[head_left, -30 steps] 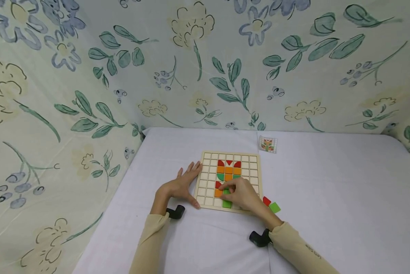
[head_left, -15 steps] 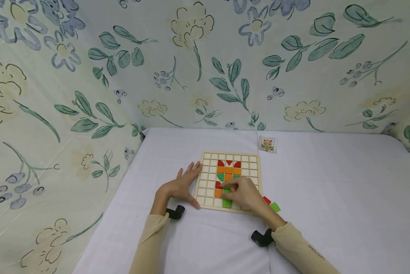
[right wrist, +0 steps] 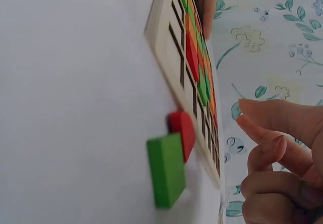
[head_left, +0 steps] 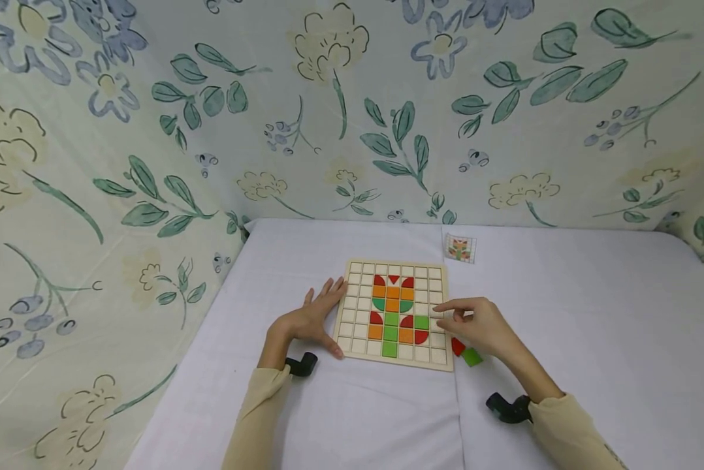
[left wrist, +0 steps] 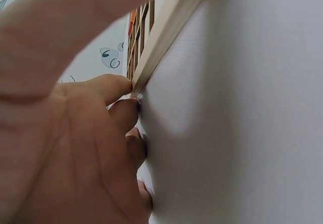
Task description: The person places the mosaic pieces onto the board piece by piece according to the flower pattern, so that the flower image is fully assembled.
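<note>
A square wooden grid board (head_left: 352,307) lies on the white-covered table, with red, orange and green tiles forming a flower-like pattern. My left hand (head_left: 312,320) rests at its left side, fingers spread along the edge and thumb by the near corner. The left wrist view shows fingertips touching the wooden rim (left wrist: 166,32). My right hand (head_left: 481,323) hovers over the right edge, thumb and index finger a little apart with no tile seen between them. Below it, a red tile (right wrist: 184,133) with a curved side and a green square tile (right wrist: 167,171) lie touching beside the board.
A small printed card (head_left: 460,249) with a similar pattern lies beyond the board's far right corner. Black wrist devices (head_left: 508,408) sit at both sleeves. Floral cloth (head_left: 387,130) hangs behind the table (head_left: 563,313).
My right hand has moved right from the middle of the pattern to the board's right edge, uncovering tiles in the lower right of the pattern. The left hand stays in place.
</note>
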### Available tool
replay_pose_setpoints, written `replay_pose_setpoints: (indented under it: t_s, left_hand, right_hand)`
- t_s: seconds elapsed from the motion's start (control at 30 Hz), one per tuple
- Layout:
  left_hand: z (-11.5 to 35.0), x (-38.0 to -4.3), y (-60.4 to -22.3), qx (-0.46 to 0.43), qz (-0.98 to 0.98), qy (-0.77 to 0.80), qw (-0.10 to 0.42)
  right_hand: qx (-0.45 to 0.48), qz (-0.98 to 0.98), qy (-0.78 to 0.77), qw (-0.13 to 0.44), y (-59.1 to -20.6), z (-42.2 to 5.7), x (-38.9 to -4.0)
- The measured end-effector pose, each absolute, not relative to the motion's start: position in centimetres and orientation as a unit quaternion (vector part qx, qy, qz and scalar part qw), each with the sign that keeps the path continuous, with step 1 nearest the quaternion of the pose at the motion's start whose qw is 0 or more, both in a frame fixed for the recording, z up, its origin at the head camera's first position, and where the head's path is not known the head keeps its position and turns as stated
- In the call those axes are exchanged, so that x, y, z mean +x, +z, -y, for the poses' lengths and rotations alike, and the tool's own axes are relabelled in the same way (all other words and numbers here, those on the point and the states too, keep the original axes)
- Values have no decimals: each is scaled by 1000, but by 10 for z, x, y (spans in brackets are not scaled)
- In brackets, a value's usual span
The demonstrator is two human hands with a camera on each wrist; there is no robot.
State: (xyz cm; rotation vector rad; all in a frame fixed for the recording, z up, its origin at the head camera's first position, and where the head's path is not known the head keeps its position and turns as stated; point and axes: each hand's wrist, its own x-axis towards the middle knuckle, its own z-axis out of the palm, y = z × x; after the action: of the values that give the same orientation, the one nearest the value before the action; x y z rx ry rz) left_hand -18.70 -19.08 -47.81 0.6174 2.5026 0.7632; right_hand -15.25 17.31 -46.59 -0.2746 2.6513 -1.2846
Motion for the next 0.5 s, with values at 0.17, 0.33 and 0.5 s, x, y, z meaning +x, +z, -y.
replay_pose_setpoints:
  t_s: [0.17, 0.33, 0.5]
  left_hand:
    - [191, -187, -479, 225, -908, 273, 223]
    - [191, -187, -480, 223, -907, 277, 224]
    - [190, -187, -481, 223, -908, 276, 223]
  right_hand:
    - [-74, -894, -427, 115, -472, -199, -142]
    - [-60, -882, -434, 172, -481, -221, -134]
    - [-87, -849, -469, 227, -486, -241, -131]
